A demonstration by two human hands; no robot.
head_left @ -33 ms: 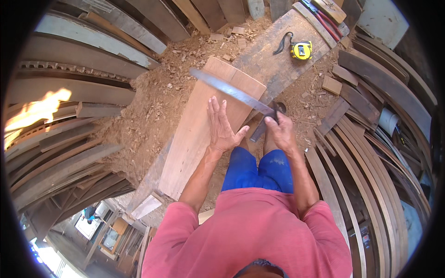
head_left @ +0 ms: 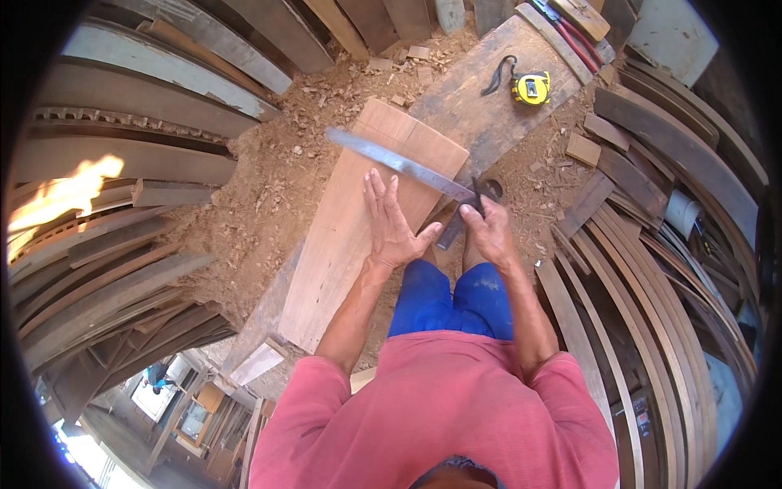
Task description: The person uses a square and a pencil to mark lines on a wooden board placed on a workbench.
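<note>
A pale reddish-brown wooden board (head_left: 326, 253) lies slanted across a bench plank. My left hand (head_left: 391, 224) rests flat on it, fingers stretched and thumb out to the side. Across the board's far part lies the steel blade of a try square (head_left: 399, 161), with its dark stock beyond the board's right edge. Closed at the stock, where it meets the blade, is my right hand (head_left: 490, 232). A slim dark piece sticks up by its fingertips; its kind I cannot make out.
A yellow tape measure (head_left: 531, 88) with a black strap sits on the worn bench plank (head_left: 464, 94). Red-handled pliers (head_left: 574, 45) lie at its far end. Shavings and offcuts cover the ground. Stacked boards (head_left: 147, 90) line the left, and long strips (head_left: 643, 326) the right.
The try square has shifted slightly to the left, together with my right hand, and its blade looks sharper. My left hand stays nearly in place on the board.
</note>
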